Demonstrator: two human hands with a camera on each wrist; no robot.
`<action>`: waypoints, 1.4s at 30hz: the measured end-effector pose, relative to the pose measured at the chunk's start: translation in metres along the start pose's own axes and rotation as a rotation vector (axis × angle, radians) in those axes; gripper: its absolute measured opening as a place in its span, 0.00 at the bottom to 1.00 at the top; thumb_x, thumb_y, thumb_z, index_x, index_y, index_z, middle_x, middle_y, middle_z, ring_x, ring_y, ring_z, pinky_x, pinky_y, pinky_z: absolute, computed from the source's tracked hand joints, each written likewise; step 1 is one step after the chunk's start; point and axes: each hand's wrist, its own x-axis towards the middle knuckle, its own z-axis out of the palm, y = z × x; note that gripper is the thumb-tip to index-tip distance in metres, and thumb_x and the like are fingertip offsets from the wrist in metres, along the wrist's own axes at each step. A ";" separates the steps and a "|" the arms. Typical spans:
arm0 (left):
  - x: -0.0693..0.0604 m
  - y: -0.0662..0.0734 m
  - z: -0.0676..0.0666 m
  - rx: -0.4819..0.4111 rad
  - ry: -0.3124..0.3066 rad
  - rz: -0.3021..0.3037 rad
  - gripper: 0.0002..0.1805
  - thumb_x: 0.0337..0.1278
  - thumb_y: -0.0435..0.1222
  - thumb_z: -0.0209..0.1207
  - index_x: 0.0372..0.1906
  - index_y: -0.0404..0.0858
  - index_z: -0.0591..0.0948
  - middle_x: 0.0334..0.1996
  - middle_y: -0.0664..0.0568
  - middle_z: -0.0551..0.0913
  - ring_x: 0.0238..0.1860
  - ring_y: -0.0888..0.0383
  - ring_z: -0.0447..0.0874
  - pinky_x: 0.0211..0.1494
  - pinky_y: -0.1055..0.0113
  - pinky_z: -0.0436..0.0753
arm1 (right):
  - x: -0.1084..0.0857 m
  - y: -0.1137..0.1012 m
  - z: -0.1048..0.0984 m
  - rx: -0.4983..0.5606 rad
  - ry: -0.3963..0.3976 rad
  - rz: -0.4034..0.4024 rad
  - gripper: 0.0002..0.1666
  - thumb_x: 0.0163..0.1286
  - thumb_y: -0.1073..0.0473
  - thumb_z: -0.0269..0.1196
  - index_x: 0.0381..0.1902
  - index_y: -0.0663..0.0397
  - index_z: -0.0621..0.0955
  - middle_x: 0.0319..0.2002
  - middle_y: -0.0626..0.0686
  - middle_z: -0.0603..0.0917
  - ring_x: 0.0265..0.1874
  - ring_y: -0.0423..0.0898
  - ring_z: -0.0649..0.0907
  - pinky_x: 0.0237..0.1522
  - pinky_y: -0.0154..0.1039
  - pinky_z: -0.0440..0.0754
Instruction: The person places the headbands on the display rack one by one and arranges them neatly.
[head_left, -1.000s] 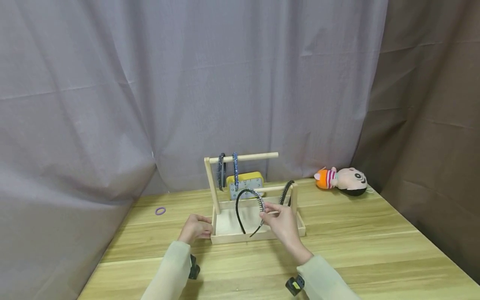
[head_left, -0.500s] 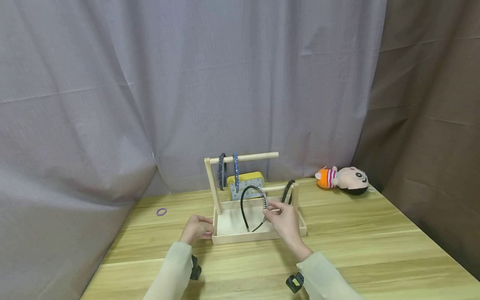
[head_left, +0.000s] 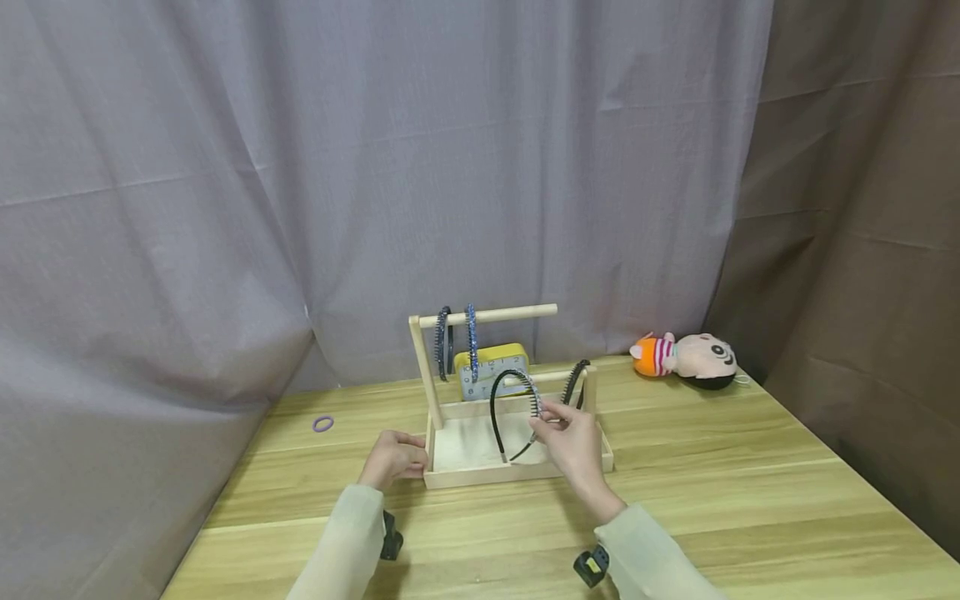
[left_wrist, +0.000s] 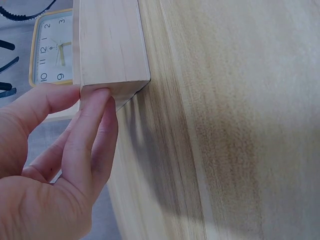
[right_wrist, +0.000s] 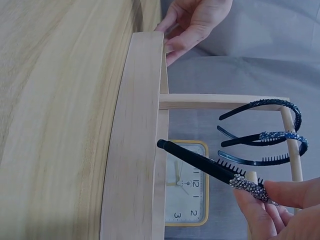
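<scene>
My right hand (head_left: 573, 446) pinches a black toothed headband (head_left: 495, 421) by its silver rhinestone side, above the tray of a wooden stand (head_left: 495, 477). Seen from the head, the free end of the lower bar (head_left: 551, 377) shows inside the headband's loop; whether they touch I cannot tell. With thumb and fingers, my left hand (left_wrist: 70, 145) grips the tray's left end. On the upper bar (head_left: 517, 313) hang a dark headband (head_left: 439, 346) and a blue glittery headband (head_left: 472, 346). Another black headband (head_left: 572, 385) hangs near the lower bar's post, partly behind my right hand.
Behind the stand stands a yellow-rimmed clock (head_left: 495, 367), partly covered by it. A purple hair tie (head_left: 323, 424) lies to the left on the wooden table (head_left: 750, 483). A plush doll (head_left: 697, 358) lies at the back right, before a grey curtain (head_left: 480, 167).
My right hand has moved the held headband slightly right and up, so its loop now frames the lower bar's free end. The left hand keeps its grip on the tray.
</scene>
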 end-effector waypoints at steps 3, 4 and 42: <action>0.000 0.000 0.000 -0.002 0.007 0.002 0.20 0.42 0.19 0.60 0.48 0.21 0.79 0.37 0.35 0.83 0.30 0.50 0.85 0.38 0.60 0.90 | 0.001 0.000 -0.001 -0.014 0.010 0.003 0.20 0.55 0.70 0.70 0.48 0.69 0.83 0.36 0.63 0.87 0.29 0.45 0.87 0.28 0.26 0.86; 0.001 0.000 0.000 -0.003 0.008 0.003 0.20 0.42 0.19 0.60 0.47 0.21 0.79 0.37 0.36 0.83 0.30 0.51 0.85 0.37 0.60 0.90 | 0.001 0.000 -0.001 -0.019 0.014 0.004 0.20 0.55 0.70 0.70 0.48 0.68 0.84 0.36 0.63 0.87 0.29 0.45 0.87 0.28 0.26 0.86; 0.000 0.000 -0.001 -0.024 -0.019 -0.004 0.20 0.44 0.19 0.59 0.49 0.19 0.78 0.39 0.32 0.82 0.32 0.49 0.86 0.39 0.59 0.90 | 0.008 0.010 -0.009 -0.102 0.096 -0.014 0.21 0.56 0.67 0.71 0.49 0.66 0.84 0.37 0.62 0.87 0.32 0.49 0.87 0.30 0.25 0.85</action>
